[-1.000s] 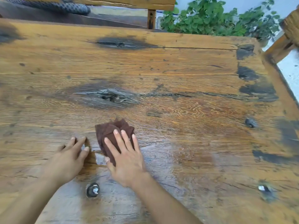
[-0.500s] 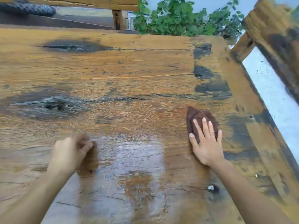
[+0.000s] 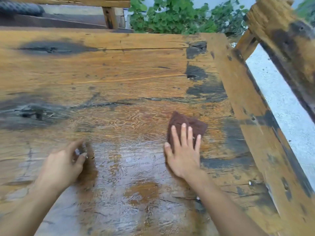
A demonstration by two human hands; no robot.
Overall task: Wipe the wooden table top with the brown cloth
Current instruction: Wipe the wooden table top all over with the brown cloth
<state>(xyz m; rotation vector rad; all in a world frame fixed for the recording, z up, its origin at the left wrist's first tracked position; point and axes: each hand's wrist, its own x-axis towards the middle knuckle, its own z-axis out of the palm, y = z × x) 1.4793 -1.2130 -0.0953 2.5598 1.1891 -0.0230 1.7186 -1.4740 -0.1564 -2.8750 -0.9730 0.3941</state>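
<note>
The wooden table top (image 3: 129, 68) fills most of the view, with dark knots and a wet, shiny patch near its front. A folded brown cloth (image 3: 196, 124) lies on the wood right of centre. My right hand (image 3: 185, 150) presses flat on the cloth with straight, spread fingers. Lower left of centre, my left hand (image 3: 65, 165) rests near the wood with loosely curled fingers and holds nothing; it is blurred.
The table's right edge board (image 3: 242, 103) runs along a pale concrete floor strip (image 3: 279, 101). A wooden chair or bench frame (image 3: 283, 31) stands at the upper right. Green plants (image 3: 179, 16) grow behind the far edge. A wooden post (image 3: 110, 17) stands at the back.
My right hand slid the cloth from the middle of the table far to the right, then a little back left. My left hand lifted from flat on the wood and curled.
</note>
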